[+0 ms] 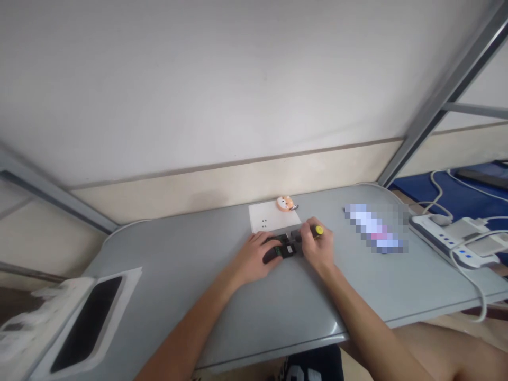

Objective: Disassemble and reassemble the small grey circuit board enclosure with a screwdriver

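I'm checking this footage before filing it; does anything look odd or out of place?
Yes: a patch on the right of the table is pixelated, hiding what lies there. No spill shows around the black device in the left hand.

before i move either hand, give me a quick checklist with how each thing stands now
1. Black device steadied: ok, the left hand holds it against the desk.
2. Yellow-ended tool gripped: ok, the fingers of the right hand are wrapped around it.
3. Tool's tip seated: cannot tell, too small and blurred.
4. Dark specks on the white paper: ok, uncovered by either hand.
5. Power strip away from the hands: ok, off to the right.
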